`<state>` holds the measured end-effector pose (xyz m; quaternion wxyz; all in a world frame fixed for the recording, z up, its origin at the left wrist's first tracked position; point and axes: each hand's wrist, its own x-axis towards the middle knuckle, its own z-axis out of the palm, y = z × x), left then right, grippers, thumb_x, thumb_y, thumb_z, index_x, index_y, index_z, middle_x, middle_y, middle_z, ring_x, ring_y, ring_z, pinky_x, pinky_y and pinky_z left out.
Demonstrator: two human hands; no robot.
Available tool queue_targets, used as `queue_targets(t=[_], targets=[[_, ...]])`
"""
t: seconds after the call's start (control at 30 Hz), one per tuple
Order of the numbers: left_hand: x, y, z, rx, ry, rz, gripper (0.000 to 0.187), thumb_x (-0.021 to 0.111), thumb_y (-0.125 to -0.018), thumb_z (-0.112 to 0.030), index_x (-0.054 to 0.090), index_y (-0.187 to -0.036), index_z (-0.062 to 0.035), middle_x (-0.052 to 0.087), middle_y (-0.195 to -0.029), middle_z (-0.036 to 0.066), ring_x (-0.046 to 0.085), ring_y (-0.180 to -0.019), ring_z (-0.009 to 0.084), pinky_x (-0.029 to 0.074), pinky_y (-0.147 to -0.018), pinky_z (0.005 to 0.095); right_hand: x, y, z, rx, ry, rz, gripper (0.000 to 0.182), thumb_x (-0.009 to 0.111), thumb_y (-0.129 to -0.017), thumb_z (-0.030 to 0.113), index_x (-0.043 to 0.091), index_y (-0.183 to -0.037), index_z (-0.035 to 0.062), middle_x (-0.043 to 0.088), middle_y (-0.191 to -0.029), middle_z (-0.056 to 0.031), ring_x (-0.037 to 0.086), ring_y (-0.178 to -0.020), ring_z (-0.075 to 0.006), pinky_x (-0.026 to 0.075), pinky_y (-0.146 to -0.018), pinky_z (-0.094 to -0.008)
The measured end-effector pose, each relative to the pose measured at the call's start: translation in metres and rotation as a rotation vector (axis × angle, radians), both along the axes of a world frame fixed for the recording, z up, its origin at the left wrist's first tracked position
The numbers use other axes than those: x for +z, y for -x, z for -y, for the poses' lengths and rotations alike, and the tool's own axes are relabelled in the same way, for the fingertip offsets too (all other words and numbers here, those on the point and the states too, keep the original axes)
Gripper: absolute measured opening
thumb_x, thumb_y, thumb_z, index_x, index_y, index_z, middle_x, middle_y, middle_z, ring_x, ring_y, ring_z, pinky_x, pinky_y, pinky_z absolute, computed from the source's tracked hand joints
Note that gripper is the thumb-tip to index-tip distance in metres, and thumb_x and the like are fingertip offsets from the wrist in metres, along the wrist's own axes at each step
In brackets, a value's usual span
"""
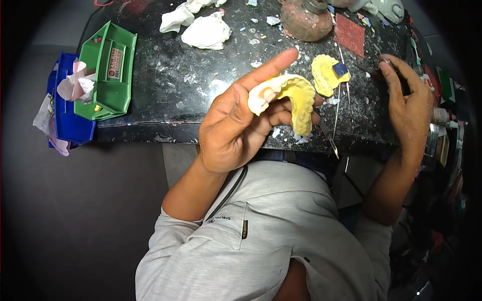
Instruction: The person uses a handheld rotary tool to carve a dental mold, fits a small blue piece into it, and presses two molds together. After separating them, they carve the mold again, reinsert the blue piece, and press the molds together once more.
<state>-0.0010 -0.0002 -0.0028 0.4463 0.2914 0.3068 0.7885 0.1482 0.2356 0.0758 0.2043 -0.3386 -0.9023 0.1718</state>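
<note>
My left hand (228,125) holds a yellow dental cast (302,103) up over the table's front edge, its index finger stretched out above the cast. A whitish and pinkish patch shows on the cast's left end. My right hand (409,100), at the right, pinches a thin metal tool (379,51) between thumb and fingertips. On the table between the hands lies a second yellow cast (324,83) with a dark blue square piece (340,69) on it. A thin pointed tool (329,138) rests at the table's front edge below that cast.
Green (128,75) and blue (75,118) bins with crumpled paper stand at the left. White crumpled material (207,32), a round stained container (306,20) and a red square sheet (350,36) lie at the back. Scraps dot the black table (160,90).
</note>
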Motion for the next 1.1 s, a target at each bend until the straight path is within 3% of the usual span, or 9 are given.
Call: queue_targets(t=[0.1,0.33,0.4,0.53,0.63,0.7,0.8,0.93,1.1], targets=[[0.003,0.001,-0.001,-0.067,-0.038,0.046,0.078,0.031,-0.11,-0.051,0.013,-0.162,0.0048,0.055,-0.131,0.045,0.068,-0.112,0.0467,0.056,-0.099,0.0482,-0.022,-0.009,-0.018,0.027,-0.223,0.008,0.026,0.075,-0.094,0.023,0.077,-0.11,0.0028,0.075,-0.103,-0.0119,0.072,-0.093,-0.0263,0.054,-0.084,-0.038],[0.004,0.0,0.0,-0.072,-0.031,0.067,0.079,0.03,-0.11,-0.051,0.011,-0.162,0.0052,0.054,-0.131,0.046,0.068,-0.113,0.0473,0.056,-0.099,0.0493,-0.031,-0.009,-0.013,-0.069,-0.317,0.167,0.028,0.072,-0.095,0.025,0.077,-0.115,0.0052,0.07,-0.1,-0.0126,0.068,-0.093,-0.0326,0.054,-0.087,-0.0406],[0.004,0.0,0.0,-0.065,-0.032,0.078,0.078,0.03,-0.11,-0.05,0.013,-0.162,0.0065,0.054,-0.131,0.046,0.068,-0.113,0.0473,0.056,-0.099,0.0493,-0.029,-0.009,-0.012,-0.069,-0.406,0.257,0.029,0.071,-0.095,0.026,0.077,-0.115,0.0057,0.071,-0.103,-0.0114,0.067,-0.099,-0.033,0.052,-0.09,-0.0423],[0.001,0.003,0.001,-0.098,-0.061,0.074,0.078,0.03,-0.111,-0.05,0.015,-0.16,0.0083,0.054,-0.131,0.045,0.068,-0.113,0.0473,0.056,-0.098,0.0489,-0.024,-0.01,-0.01,-0.053,-0.384,0.243,0.027,0.072,-0.094,0.025,0.077,-0.112,0.0054,0.07,-0.104,-0.0123,0.066,-0.105,-0.0327,0.051,-0.093,-0.0429],[0.001,0.001,0.001,-0.089,-0.063,0.071,0.077,0.031,-0.111,-0.049,0.018,-0.159,0.0094,0.054,-0.132,0.045,0.068,-0.113,0.0472,0.057,-0.097,0.048,-0.014,-0.004,-0.005,0.021,-0.404,0.134,0.024,0.073,-0.093,0.022,0.077,-0.107,0.0032,0.071,-0.101,-0.0134,0.067,-0.099,-0.032,0.052,-0.09,-0.0412],[0.0,0.0,0.0,-0.057,-0.051,0.113,0.076,0.031,-0.111,-0.048,0.02,-0.158,0.0105,0.054,-0.132,0.045,0.068,-0.113,0.047,0.058,-0.096,0.0465,-0.005,0.007,0.007,0.127,-0.022,-0.09,0.021,0.075,-0.091,0.019,0.076,-0.102,0.0009,0.071,-0.098,-0.0141,0.069,-0.092,-0.0313,0.053,-0.085,-0.039],[-0.001,0.002,0.0,-0.073,-0.06,0.113,0.076,0.03,-0.111,-0.048,0.02,-0.158,0.0108,0.054,-0.132,0.044,0.068,-0.113,0.047,0.058,-0.096,0.0456,-0.006,0.02,0.015,0.276,-0.051,-0.055,0.022,0.077,-0.089,0.018,0.075,-0.1,0.0001,0.072,-0.097,-0.0134,0.069,-0.086,-0.0291,0.054,-0.082,-0.0373],[0.0,0.002,0.001,-0.065,-0.056,0.125,0.075,0.028,-0.112,-0.048,0.021,-0.158,0.0108,0.054,-0.133,0.044,0.067,-0.114,0.0468,0.058,-0.096,0.0454,-0.01,0.026,0.019,0.266,0.059,0.058,0.022,0.079,-0.088,0.019,0.075,-0.098,-0.0001,0.073,-0.095,-0.0142,0.071,-0.086,-0.0271,0.054,-0.081,-0.038],[0.0,0.003,0.002,-0.102,-0.067,0.136,0.074,0.026,-0.112,-0.047,0.016,-0.161,0.0079,0.053,-0.134,0.045,0.067,-0.116,0.0471,0.056,-0.1,0.0472,-0.012,0.027,0.019,0.261,0.126,0.042,0.018,0.079,-0.084,0.015,0.075,-0.094,0.0008,0.069,-0.081,-0.0074,0.051,-0.068,-0.0154,0.045,-0.067,-0.0307]])
